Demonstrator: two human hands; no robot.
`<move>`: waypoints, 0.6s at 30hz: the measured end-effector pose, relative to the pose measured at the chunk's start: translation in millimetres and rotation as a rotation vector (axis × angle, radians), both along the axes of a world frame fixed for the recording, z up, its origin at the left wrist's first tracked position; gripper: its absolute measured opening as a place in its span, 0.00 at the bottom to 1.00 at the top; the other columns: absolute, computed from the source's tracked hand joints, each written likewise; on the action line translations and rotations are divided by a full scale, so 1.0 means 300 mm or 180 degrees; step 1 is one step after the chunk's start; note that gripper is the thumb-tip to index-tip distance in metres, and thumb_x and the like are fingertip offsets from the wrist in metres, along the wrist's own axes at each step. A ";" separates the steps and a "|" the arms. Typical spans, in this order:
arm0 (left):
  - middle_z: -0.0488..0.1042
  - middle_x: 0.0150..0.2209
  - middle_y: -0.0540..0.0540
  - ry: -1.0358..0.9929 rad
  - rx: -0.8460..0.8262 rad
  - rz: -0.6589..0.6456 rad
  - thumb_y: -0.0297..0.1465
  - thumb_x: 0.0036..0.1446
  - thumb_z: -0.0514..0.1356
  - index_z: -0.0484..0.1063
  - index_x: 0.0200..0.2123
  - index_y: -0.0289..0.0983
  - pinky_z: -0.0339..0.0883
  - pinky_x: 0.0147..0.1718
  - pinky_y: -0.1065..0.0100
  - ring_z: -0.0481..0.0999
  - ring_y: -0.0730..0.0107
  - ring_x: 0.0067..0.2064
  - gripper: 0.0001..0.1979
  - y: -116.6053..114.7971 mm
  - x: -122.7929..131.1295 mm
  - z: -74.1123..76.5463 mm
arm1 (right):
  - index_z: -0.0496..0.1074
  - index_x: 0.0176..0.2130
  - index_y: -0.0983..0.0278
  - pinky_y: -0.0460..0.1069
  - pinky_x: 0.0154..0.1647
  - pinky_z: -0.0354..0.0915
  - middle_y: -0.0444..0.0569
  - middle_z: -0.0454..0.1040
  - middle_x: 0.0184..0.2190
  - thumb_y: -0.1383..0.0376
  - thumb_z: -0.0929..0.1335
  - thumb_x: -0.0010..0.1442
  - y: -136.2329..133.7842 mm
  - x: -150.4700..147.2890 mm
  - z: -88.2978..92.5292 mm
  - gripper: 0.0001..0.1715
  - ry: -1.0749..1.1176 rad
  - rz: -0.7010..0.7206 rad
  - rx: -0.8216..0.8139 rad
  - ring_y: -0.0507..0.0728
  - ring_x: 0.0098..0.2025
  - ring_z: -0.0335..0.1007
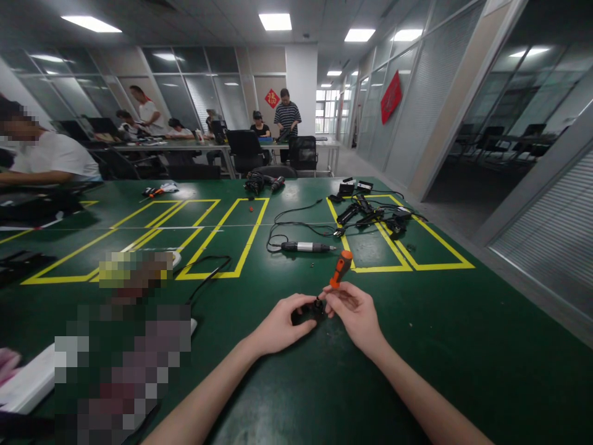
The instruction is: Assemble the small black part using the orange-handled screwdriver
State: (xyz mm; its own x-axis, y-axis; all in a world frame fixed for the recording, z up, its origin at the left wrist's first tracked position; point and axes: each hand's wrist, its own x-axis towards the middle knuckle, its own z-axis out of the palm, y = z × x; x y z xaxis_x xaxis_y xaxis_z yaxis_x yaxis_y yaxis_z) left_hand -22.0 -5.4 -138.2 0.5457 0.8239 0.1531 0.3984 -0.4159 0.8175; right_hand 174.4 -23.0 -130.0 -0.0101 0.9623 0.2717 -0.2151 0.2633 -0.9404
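Note:
My left hand (290, 322) grips a small black part (317, 306) low over the green table, thumb and fingers on its sides. Its exact kind is too small to make out. Close by on the right, my right hand (354, 312) is closed round the lower end of a screwdriver (341, 268), whose orange and dark handle tilts up above the fingers. The blade is mostly hidden by my fingers, and its tip meets or comes near the black part. Just beyond my hands lies a corded electric screwdriver (306, 246) with a silver and black body.
Black parts and cables (365, 210) lie heaped at the back right within yellow tape (445, 267). A corded power tool (264, 183) sits at the far edge. Blurred-out items (139, 358) occupy the left. A person in white (55, 157) sits at the left; others work behind.

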 end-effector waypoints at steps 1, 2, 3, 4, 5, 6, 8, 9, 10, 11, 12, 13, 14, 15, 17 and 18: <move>0.78 0.51 0.45 0.0001 -0.0006 -0.0033 0.27 0.57 0.64 0.74 0.57 0.38 0.68 0.47 0.66 0.74 0.66 0.46 0.23 0.004 -0.007 -0.003 | 0.80 0.37 0.63 0.45 0.26 0.71 0.46 0.77 0.29 0.58 0.76 0.58 0.000 0.000 -0.001 0.11 -0.0042 -0.0037 0.0029 0.50 0.25 0.72; 0.78 0.51 0.45 0.0001 -0.0037 -0.0068 0.26 0.57 0.63 0.74 0.56 0.37 0.68 0.48 0.66 0.75 0.66 0.46 0.22 0.008 -0.014 -0.005 | 0.80 0.36 0.63 0.45 0.25 0.70 0.45 0.76 0.30 0.58 0.76 0.57 -0.001 0.001 -0.002 0.10 -0.0092 -0.0079 0.0064 0.49 0.24 0.71; 0.78 0.51 0.45 0.0004 -0.0085 -0.0092 0.26 0.58 0.62 0.75 0.56 0.37 0.68 0.49 0.65 0.75 0.67 0.47 0.21 0.012 -0.019 -0.005 | 0.81 0.35 0.63 0.44 0.24 0.70 0.45 0.76 0.31 0.59 0.76 0.57 -0.001 0.002 -0.003 0.10 -0.0145 -0.0112 0.0092 0.49 0.24 0.70; 0.78 0.52 0.45 0.0012 -0.0133 -0.0106 0.26 0.59 0.61 0.75 0.56 0.37 0.68 0.49 0.65 0.75 0.67 0.46 0.20 0.015 -0.024 -0.005 | 0.81 0.35 0.63 0.44 0.23 0.69 0.45 0.75 0.31 0.59 0.76 0.57 -0.001 0.002 -0.004 0.10 -0.0192 -0.0142 0.0096 0.49 0.24 0.70; 0.78 0.52 0.45 0.0024 -0.0179 -0.0118 0.26 0.60 0.61 0.75 0.56 0.38 0.68 0.50 0.65 0.75 0.67 0.46 0.20 0.018 -0.028 -0.004 | 0.81 0.35 0.63 0.45 0.23 0.69 0.45 0.75 0.31 0.59 0.77 0.56 0.000 0.003 -0.004 0.10 -0.0215 -0.0178 0.0071 0.49 0.24 0.70; 0.78 0.52 0.46 0.0039 -0.0218 -0.0123 0.26 0.61 0.60 0.75 0.56 0.38 0.68 0.50 0.65 0.75 0.68 0.46 0.20 0.020 -0.030 -0.003 | 0.80 0.35 0.63 0.45 0.24 0.70 0.45 0.75 0.29 0.59 0.77 0.55 0.000 0.005 -0.005 0.10 -0.0212 -0.0217 0.0028 0.49 0.24 0.70; 0.78 0.52 0.46 0.0049 -0.0249 -0.0114 0.26 0.61 0.61 0.76 0.56 0.39 0.68 0.49 0.65 0.75 0.68 0.46 0.20 0.022 -0.030 -0.001 | 0.80 0.36 0.63 0.45 0.25 0.71 0.44 0.76 0.26 0.60 0.78 0.53 0.001 0.007 -0.006 0.12 -0.0181 -0.0273 -0.0064 0.50 0.24 0.71; 0.78 0.52 0.46 0.0047 -0.0246 -0.0110 0.27 0.60 0.62 0.76 0.56 0.39 0.68 0.49 0.65 0.75 0.67 0.46 0.20 0.023 -0.030 0.000 | 0.80 0.37 0.63 0.45 0.25 0.71 0.45 0.77 0.26 0.60 0.78 0.53 0.002 0.008 -0.006 0.13 -0.0166 -0.0291 -0.0083 0.51 0.24 0.71; 0.78 0.52 0.47 0.0049 -0.0240 -0.0110 0.27 0.60 0.63 0.76 0.56 0.40 0.68 0.49 0.65 0.75 0.67 0.46 0.21 0.023 -0.029 0.001 | 0.80 0.37 0.64 0.45 0.25 0.71 0.45 0.78 0.26 0.59 0.78 0.54 0.002 0.008 -0.006 0.13 -0.0158 -0.0287 -0.0080 0.51 0.24 0.71; 0.78 0.52 0.47 0.0058 -0.0231 -0.0114 0.27 0.59 0.64 0.75 0.57 0.40 0.67 0.49 0.65 0.74 0.67 0.46 0.21 0.023 -0.027 0.001 | 0.80 0.38 0.64 0.45 0.25 0.71 0.47 0.79 0.28 0.59 0.77 0.56 0.001 0.007 -0.006 0.12 -0.0153 -0.0256 -0.0060 0.50 0.24 0.71; 0.78 0.52 0.48 0.0073 -0.0223 -0.0115 0.27 0.59 0.64 0.75 0.57 0.41 0.67 0.49 0.65 0.74 0.67 0.46 0.22 0.023 -0.026 0.001 | 0.80 0.38 0.64 0.45 0.25 0.70 0.48 0.80 0.29 0.58 0.76 0.57 0.000 0.006 -0.005 0.12 -0.0139 -0.0213 -0.0031 0.50 0.24 0.71; 0.79 0.51 0.48 0.0091 -0.0216 -0.0118 0.27 0.58 0.66 0.75 0.57 0.41 0.67 0.49 0.65 0.74 0.67 0.46 0.22 0.022 -0.024 0.000 | 0.80 0.39 0.64 0.45 0.25 0.70 0.48 0.80 0.30 0.58 0.75 0.59 -0.001 0.004 -0.004 0.12 -0.0110 -0.0173 -0.0002 0.50 0.24 0.71; 0.79 0.51 0.48 0.0104 -0.0207 -0.0117 0.27 0.57 0.67 0.75 0.57 0.41 0.67 0.49 0.65 0.74 0.67 0.46 0.23 0.021 -0.022 -0.001 | 0.79 0.39 0.64 0.45 0.25 0.70 0.49 0.80 0.31 0.57 0.74 0.60 -0.002 0.002 -0.003 0.12 -0.0074 -0.0136 0.0020 0.50 0.24 0.71; 0.79 0.51 0.48 0.0105 -0.0187 -0.0102 0.28 0.56 0.68 0.75 0.57 0.41 0.67 0.48 0.65 0.74 0.67 0.45 0.24 0.020 -0.019 -0.002 | 0.79 0.40 0.63 0.46 0.24 0.70 0.48 0.80 0.30 0.57 0.74 0.60 -0.003 0.000 -0.003 0.13 -0.0046 -0.0110 0.0026 0.50 0.24 0.71; 0.79 0.50 0.47 0.0082 -0.0114 -0.0064 0.30 0.54 0.70 0.75 0.56 0.41 0.67 0.48 0.65 0.74 0.66 0.46 0.25 0.015 -0.012 -0.006 | 0.80 0.39 0.63 0.45 0.24 0.71 0.47 0.78 0.29 0.57 0.74 0.60 -0.005 -0.003 -0.002 0.12 -0.0036 -0.0123 0.0025 0.50 0.24 0.71; 0.78 0.50 0.47 0.0075 -0.0070 -0.0044 0.30 0.53 0.71 0.76 0.55 0.40 0.68 0.47 0.64 0.74 0.65 0.46 0.25 0.012 -0.008 -0.007 | 0.80 0.38 0.63 0.45 0.24 0.71 0.46 0.77 0.29 0.58 0.75 0.59 -0.005 -0.004 -0.002 0.11 -0.0060 -0.0144 0.0041 0.50 0.24 0.71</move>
